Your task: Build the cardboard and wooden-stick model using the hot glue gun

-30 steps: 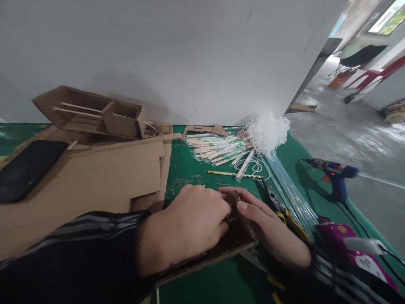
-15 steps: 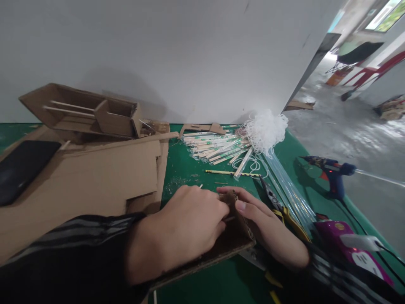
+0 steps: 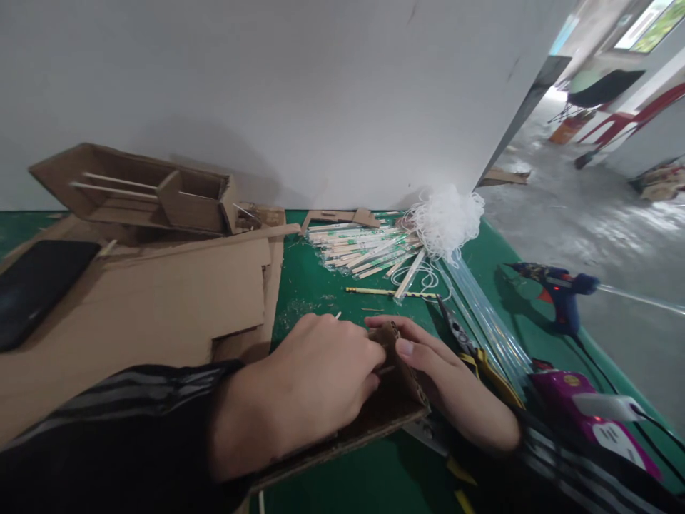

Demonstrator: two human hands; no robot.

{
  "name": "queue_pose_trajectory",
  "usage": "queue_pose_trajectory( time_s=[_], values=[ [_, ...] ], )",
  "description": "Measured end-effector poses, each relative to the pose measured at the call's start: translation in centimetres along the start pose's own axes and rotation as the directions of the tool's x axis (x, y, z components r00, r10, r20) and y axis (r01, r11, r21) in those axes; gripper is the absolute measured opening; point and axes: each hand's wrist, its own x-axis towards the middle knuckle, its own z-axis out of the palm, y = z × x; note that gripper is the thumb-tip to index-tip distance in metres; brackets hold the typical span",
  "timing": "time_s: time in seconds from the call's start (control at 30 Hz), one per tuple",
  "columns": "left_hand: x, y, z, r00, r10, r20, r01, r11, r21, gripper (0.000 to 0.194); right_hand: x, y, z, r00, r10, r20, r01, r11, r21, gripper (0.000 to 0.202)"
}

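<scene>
Brown open cardboard box: located at lower centre of the frame, held tilted over the green tabletop. Its upright end wall is gripped by the right hand, thumb on the near face. The left hand is lowered into the interior with fingers curled; whether anything is grasped there cannot be told.

Upper left: boat-shaped brown cardboard model, fitted with thin white rods. Left: black flat rectangular device, laid on tan cardboard sheets.

Centre, beyond the hands: plastic-wrapped wooden sticks; white tangled cord; yellow patterned pencil.

Right: yellow-and-black-handled pliers, placed just beside clear glue sticks; blue glue gun; purple power strip, with a white plug inserted.
</scene>
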Motion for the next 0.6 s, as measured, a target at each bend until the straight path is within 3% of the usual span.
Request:
queue_pose_trajectory(
  time_s=[0.3,0.43,0.5,0.6],
  values=[
    [0.1,-0.1,0.0,1.0,0.01,-0.009,-0.011,1.0,-0.016,0.02,0.0,-0.3,0.3,1.0,-0.005,-0.009,0.005,0.999,-0.045,0.043],
    [0.2,0.1,0.0,1.0,0.018,0.02,-0.018,1.0,-0.012,0.019,-1.0,-0.6,0.5,0.993,-0.075,-0.096,0.043,0.954,-0.297,0.05],
    [0.3,0.1,-0.1,0.999,0.032,0.017,-0.032,0.999,-0.002,0.018,-2.3,-0.4,0.2,0.971,-0.195,-0.135,0.098,0.848,-0.521,0.056],
    [0.2,0.1,-0.1,0.999,0.052,0.003,-0.052,0.999,0.004,0.021,-5.1,0.2,-0.9,0.927,-0.368,-0.079,0.148,0.549,-0.823,0.056]
  ],
)
